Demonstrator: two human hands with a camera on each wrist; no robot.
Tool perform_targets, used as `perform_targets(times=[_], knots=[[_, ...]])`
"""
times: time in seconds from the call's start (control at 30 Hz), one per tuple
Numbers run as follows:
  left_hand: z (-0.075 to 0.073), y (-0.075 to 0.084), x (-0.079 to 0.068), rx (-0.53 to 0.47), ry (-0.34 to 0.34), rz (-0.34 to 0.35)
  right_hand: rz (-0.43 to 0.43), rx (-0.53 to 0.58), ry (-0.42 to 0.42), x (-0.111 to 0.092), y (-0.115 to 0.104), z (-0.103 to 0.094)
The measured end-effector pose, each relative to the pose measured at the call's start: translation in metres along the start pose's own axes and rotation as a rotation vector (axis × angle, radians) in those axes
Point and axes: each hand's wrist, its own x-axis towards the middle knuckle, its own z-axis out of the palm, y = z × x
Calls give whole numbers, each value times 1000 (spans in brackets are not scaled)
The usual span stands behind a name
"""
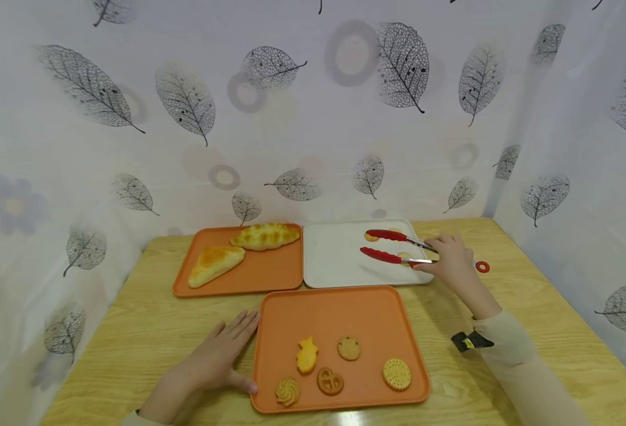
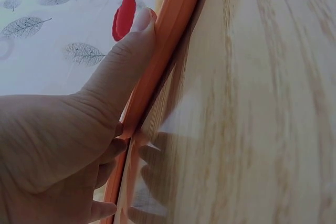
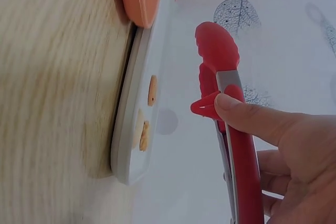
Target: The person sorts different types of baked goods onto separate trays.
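My right hand (image 1: 448, 260) grips red-tipped tongs (image 1: 384, 255), held spread above the right side of a white tray (image 1: 334, 254). A few small cookies (image 3: 152, 90) lie on that tray, partly hidden by the tongs in the head view. My left hand (image 1: 214, 358) rests at the left edge of the front orange tray (image 1: 334, 307), fingers extended, thumb against its rim. On this tray lie a pineapple-shaped cookie (image 1: 306, 357), a chip cookie (image 1: 348, 348), a pretzel-shaped cookie (image 1: 329, 382), a swirl cookie (image 1: 287, 391) and a round dotted cookie (image 1: 396, 374).
Behind on the left, another orange tray (image 1: 260, 278) carries a triangular pastry (image 1: 214, 264) and a long braided bread (image 1: 265, 236). It stands beside the white tray on the wooden table (image 1: 126, 331). A leaf-patterned curtain (image 1: 302, 130) closes off the back and sides.
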Motion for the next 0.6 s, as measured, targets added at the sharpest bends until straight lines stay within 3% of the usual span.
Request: perform_targets(times=[0.37, 0.6], knots=[[0, 1, 0, -3, 0, -1, -152, 50, 75, -31, -2, -6], [1, 1, 0, 10, 11, 1, -325, 62, 163, -47, -5, -6]])
